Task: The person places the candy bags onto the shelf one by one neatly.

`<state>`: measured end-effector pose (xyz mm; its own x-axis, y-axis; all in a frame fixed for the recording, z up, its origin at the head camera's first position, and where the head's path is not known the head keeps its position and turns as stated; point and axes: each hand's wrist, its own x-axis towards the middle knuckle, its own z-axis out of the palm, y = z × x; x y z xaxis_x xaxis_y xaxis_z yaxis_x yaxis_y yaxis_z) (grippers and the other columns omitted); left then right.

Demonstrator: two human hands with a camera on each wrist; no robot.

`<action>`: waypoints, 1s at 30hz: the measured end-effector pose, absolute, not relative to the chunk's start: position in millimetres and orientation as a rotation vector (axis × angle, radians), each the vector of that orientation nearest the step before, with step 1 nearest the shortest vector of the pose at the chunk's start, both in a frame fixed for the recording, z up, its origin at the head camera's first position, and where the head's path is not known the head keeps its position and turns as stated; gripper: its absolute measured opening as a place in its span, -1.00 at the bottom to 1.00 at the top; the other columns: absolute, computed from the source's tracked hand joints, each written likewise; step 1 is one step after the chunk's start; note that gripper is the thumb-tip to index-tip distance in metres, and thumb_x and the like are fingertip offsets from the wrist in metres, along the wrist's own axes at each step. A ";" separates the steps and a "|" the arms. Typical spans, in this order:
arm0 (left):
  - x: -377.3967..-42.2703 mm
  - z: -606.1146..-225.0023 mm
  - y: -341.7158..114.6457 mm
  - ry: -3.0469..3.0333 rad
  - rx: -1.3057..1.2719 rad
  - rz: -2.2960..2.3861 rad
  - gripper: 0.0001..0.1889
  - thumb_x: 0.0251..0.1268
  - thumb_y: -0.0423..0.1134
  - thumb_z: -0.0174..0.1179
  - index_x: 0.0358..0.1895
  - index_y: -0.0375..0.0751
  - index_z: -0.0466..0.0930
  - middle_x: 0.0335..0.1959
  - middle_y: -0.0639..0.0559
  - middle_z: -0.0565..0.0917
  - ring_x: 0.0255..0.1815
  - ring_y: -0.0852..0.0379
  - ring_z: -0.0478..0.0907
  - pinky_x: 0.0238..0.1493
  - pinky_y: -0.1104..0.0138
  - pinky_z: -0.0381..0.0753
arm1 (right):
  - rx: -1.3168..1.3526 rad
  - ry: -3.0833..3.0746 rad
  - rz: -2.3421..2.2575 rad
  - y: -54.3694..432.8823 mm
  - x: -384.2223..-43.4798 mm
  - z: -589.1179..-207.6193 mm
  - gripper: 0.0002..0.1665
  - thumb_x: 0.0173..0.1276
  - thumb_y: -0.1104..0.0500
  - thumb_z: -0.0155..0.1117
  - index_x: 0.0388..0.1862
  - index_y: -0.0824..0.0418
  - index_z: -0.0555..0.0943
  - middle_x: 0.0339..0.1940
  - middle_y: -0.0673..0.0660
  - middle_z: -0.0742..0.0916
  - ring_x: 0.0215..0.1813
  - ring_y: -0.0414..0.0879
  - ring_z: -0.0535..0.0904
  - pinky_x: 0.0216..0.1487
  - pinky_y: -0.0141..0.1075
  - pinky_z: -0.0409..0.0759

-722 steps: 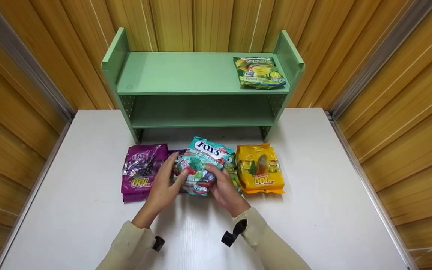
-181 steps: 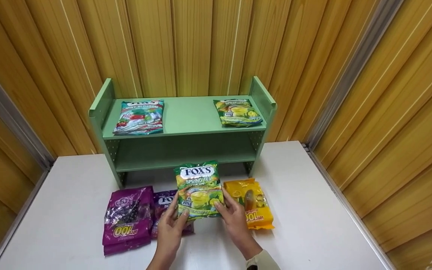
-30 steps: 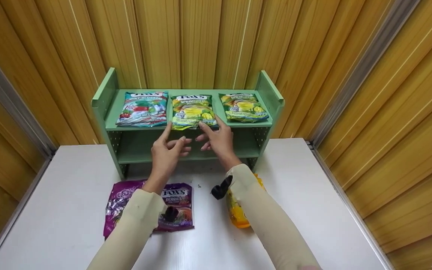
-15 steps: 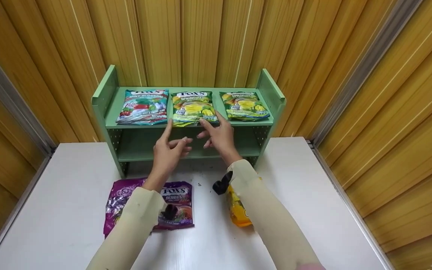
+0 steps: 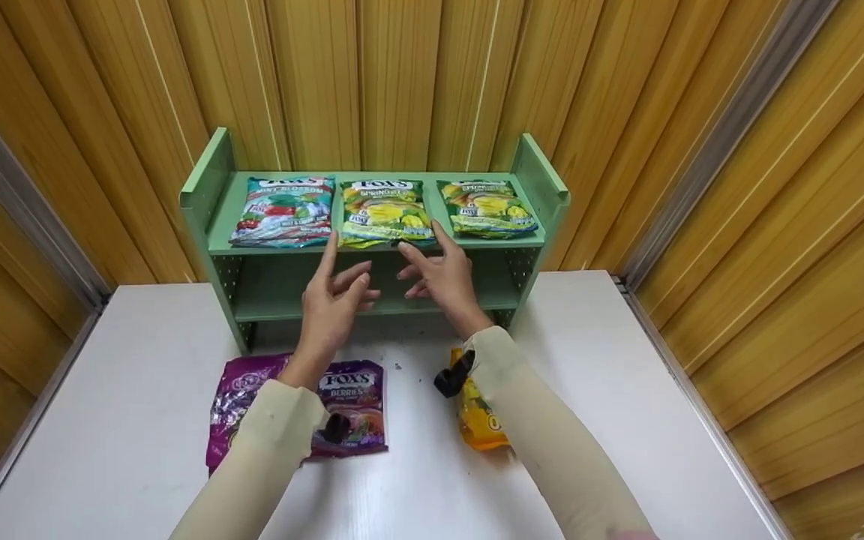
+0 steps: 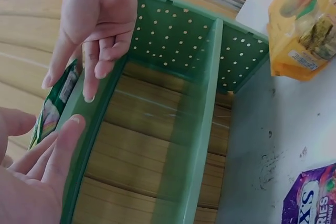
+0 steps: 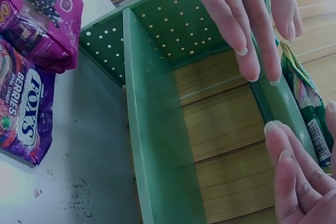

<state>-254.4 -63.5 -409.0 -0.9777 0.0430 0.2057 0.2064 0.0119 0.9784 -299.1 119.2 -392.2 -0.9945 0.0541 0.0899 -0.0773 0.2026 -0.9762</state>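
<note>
In the head view a green Fox's Spring Tea candy bag [image 5: 381, 210] lies in the middle of the top board of a green shelf [image 5: 394, 250]. My left hand [image 5: 329, 307] is at the bag's lower left corner, index finger extended and the other fingers loosely bent. At the lower right corner, my right hand [image 5: 445, 281] has its index finger and thumb at the bag's edge. Neither hand grips anything. A teal Mint Blossom bag [image 5: 286, 214] lies to the left, and a second Spring Tea bag [image 5: 486, 208] to the right.
On the white table [image 5: 417, 480], a dark purple Fox's Berries bag [image 5: 357, 405] and a magenta candy bag [image 5: 241, 390] lie left, partly behind my left arm. A yellow candy bag [image 5: 481, 420] is partly covered by my right sleeve. Wood-patterned walls enclose the table.
The Mint Blossom bag, then the Spring Tea bag, have gone from my hands onto the top board. Over the last second, my hands have stayed beside the middle bag, shifting only slightly.
</note>
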 end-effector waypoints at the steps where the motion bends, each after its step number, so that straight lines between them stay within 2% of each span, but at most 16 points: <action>1: -252.6 -409.7 -62.5 -2.136 -0.266 -2.100 -0.20 0.44 -0.22 0.09 0.53 0.43 -0.18 0.22 -0.01 0.60 -0.12 0.00 0.73 -0.08 0.26 0.73 | 0.027 -2.339 1.913 119.4 -297.3 -392.9 0.05 0.19 -0.28 0.33 0.56 -0.13 0.07 -0.47 0.14 0.79 -0.65 -0.04 0.66 -0.47 -0.15 0.72; 5: -246.5 -414.9 -59.7 -2.078 -0.286 -2.045 -0.21 0.44 -0.25 0.09 0.53 0.41 -0.14 0.22 -0.02 0.60 -0.14 -0.05 0.73 -0.11 0.27 0.73 | 0.036 -2.286 1.891 121.1 -289.9 -395.6 0.02 0.23 -0.25 0.31 0.56 -0.10 0.07 -0.48 0.15 0.79 -0.62 0.04 0.68 -0.40 -0.06 0.73; 7: -242.4 -418.7 -59.6 -2.038 -0.310 -2.007 -0.25 0.43 -0.25 0.09 0.53 0.37 -0.06 0.20 -0.01 0.62 -0.13 -0.08 0.73 -0.13 0.30 0.73 | 0.058 -2.251 1.905 122.8 -285.2 -396.6 -0.01 0.26 -0.24 0.28 0.57 -0.08 0.07 -0.48 0.16 0.79 -0.58 0.08 0.69 -0.33 0.03 0.72; 10: -235.5 -426.1 -60.4 -1.976 -0.357 -1.928 -0.38 0.43 -0.25 0.10 0.49 0.19 0.16 0.16 -0.04 0.65 -0.11 -0.07 0.72 -0.13 0.37 0.71 | 0.098 -2.174 1.927 125.6 -277.1 -399.6 -0.07 0.31 -0.24 0.23 0.56 -0.08 0.10 -0.46 0.15 0.79 -0.55 0.10 0.70 -0.30 0.02 0.72; 12: -231.0 -431.8 -61.4 -1.947 -0.376 -1.887 -0.50 0.41 -0.24 0.11 0.40 0.08 0.36 0.11 -0.03 0.68 -0.09 -0.04 0.72 -0.11 0.42 0.70 | 0.113 -2.085 1.920 126.8 -271.2 -403.4 -0.18 0.34 -0.21 0.21 0.50 -0.04 0.23 -0.48 0.16 0.78 -0.55 0.09 0.70 -0.33 -0.04 0.73; 14: -227.5 -437.5 -62.0 -1.959 -0.365 -1.846 -0.61 0.41 -0.24 0.12 0.27 -0.03 0.52 0.07 -0.01 0.70 -0.07 0.02 0.71 -0.08 0.44 0.68 | 0.113 -2.001 1.873 127.4 -266.3 -408.5 -0.35 0.35 -0.18 0.21 0.35 0.04 0.43 -0.52 0.19 0.76 -0.56 0.06 0.69 -0.38 -0.15 0.74; 17: -223.2 -445.8 -62.6 -2.070 -0.289 -1.797 -0.71 0.39 -0.21 0.16 0.12 -0.08 0.63 0.03 0.00 0.71 -0.03 0.08 0.68 0.02 0.36 0.67 | 0.095 -1.934 1.808 127.1 -261.4 -417.6 -0.56 0.34 -0.17 0.23 -0.07 0.15 0.64 -0.55 0.27 0.72 -0.54 0.00 0.68 -0.37 -0.24 0.74; 19: -221.3 -452.1 -63.1 -2.178 -0.226 -1.783 -0.69 0.37 -0.19 0.18 0.13 -0.11 0.62 0.07 -0.03 0.69 0.05 0.06 0.65 0.10 0.26 0.65 | 0.086 -1.965 1.784 125.9 -259.1 -423.9 -0.58 0.33 -0.18 0.23 -0.25 0.16 0.65 -0.52 0.27 0.73 -0.50 -0.03 0.69 -0.32 -0.26 0.74; 21: -219.7 -458.4 -63.9 -2.300 -0.166 -1.782 -0.62 0.36 -0.17 0.19 0.20 -0.15 0.55 0.17 -0.10 0.63 0.17 0.00 0.59 0.22 0.16 0.58 | 0.068 -2.049 1.791 124.0 -256.7 -431.0 -0.59 0.32 -0.19 0.24 -0.31 0.14 0.65 -0.45 0.23 0.76 -0.42 -0.06 0.70 -0.25 -0.25 0.75; 25: -216.4 -472.6 -67.8 -2.507 -0.046 -1.767 -0.49 0.37 -0.13 0.18 0.33 -0.21 0.41 0.36 -0.21 0.44 0.41 -0.16 0.35 0.40 0.00 0.36 | 0.024 -2.337 1.788 117.7 -248.5 -450.3 -0.58 0.31 -0.23 0.25 -0.17 0.08 0.64 -0.24 0.11 0.77 -0.22 -0.12 0.67 -0.09 -0.25 0.71; 30: -211.8 -494.2 -74.3 -2.682 0.115 -1.739 -0.40 0.38 -0.05 0.12 0.40 -0.22 0.29 0.45 -0.32 0.27 0.48 -0.30 0.17 0.44 -0.17 0.20 | -0.021 -2.667 1.771 107.8 -235.8 -483.6 -0.46 0.31 -0.24 0.24 0.06 0.11 0.58 0.03 0.11 0.67 0.02 -0.06 0.59 0.10 -0.19 0.63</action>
